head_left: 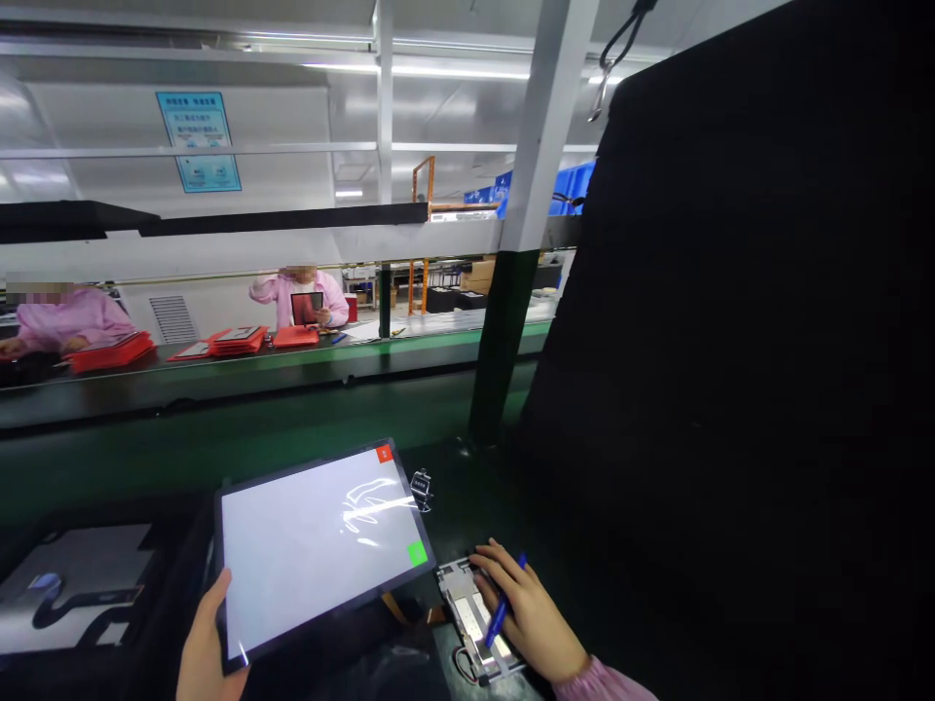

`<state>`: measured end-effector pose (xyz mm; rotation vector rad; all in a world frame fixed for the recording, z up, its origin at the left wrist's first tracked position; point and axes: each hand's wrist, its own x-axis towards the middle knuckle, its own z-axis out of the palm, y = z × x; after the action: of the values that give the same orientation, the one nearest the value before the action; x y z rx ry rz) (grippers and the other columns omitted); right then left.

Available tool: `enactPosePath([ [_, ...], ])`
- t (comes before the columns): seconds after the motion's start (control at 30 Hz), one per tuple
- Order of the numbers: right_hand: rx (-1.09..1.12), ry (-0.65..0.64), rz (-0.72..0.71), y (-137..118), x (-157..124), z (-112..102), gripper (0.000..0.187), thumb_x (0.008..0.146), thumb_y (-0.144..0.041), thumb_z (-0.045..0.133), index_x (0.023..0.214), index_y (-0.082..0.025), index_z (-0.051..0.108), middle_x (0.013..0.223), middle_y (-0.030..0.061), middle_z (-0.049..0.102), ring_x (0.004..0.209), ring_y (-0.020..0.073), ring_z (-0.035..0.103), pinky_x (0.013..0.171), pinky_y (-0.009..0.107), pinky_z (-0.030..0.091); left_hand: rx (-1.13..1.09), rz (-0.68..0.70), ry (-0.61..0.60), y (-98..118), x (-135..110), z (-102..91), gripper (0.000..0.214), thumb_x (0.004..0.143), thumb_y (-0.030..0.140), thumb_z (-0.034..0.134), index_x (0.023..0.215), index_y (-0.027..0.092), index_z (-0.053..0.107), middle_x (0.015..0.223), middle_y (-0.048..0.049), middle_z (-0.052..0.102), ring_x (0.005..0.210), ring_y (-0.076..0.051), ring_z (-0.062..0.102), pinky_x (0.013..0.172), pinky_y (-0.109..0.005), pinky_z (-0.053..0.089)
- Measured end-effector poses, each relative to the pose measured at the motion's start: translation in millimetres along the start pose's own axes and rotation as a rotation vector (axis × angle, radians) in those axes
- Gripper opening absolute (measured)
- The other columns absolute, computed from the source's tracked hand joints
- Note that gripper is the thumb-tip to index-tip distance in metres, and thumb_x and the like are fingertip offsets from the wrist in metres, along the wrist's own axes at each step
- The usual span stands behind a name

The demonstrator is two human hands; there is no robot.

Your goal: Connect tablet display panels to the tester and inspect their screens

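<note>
A lit display panel shows a white screen, with a red square at its upper right corner and a green one lower down. My left hand grips its lower left edge, thumb on the front, and the panel tilts toward me. My right hand holds a blue pen between its fingers. The same hand rests on the edge of a flat silver test board with a cable loop at its near end. An orange-brown flat strip runs from the board toward the panel's underside, where its end is hidden.
On the left lies a dark tray holding another panel with black flex cables. A small metal clip stands behind the lit panel. A black curtain hangs on the right, beside a post. Two people in pink sit across the line.
</note>
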<state>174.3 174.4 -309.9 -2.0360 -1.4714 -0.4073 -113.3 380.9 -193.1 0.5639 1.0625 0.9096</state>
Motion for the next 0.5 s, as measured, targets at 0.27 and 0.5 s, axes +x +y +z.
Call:
enactPosePath([
  [0.27, -0.036, 0.055, 0.036, 1.2, -1.6, 9.2, 0.037, 0.099, -0.038, 0.036, 0.104, -0.020, 0.068, 0.108, 0.0106, 0.069, 0.108, 0.0282, 0.064, 0.083, 0.043, 0.058, 0.037, 0.098, 0.084, -2.4, 3.7, -3.5, 0.020, 0.080, 0.020, 0.063, 0.098, 0.025, 0.067, 0.082, 0.0026, 0.076, 0.107, -0.028, 0.065, 0.088, -0.039, 0.057],
  [0.5, 0.276, 0.029, 0.203, -6.0, 1.1, 0.3, 0.039, 0.094, -0.049, 0.044, 0.102, -0.021, 0.070, 0.111, 0.0147, 0.068, 0.110, 0.0337, 0.062, 0.088, 0.052, 0.053, 0.180, 0.022, 0.043, 2.4, -0.3, -10.7, 0.035, 0.078, 0.029, 0.068, 0.112, 0.022, 0.064, 0.092, -0.0041, 0.075, 0.105, -0.032, 0.065, 0.086, -0.042, 0.057],
])
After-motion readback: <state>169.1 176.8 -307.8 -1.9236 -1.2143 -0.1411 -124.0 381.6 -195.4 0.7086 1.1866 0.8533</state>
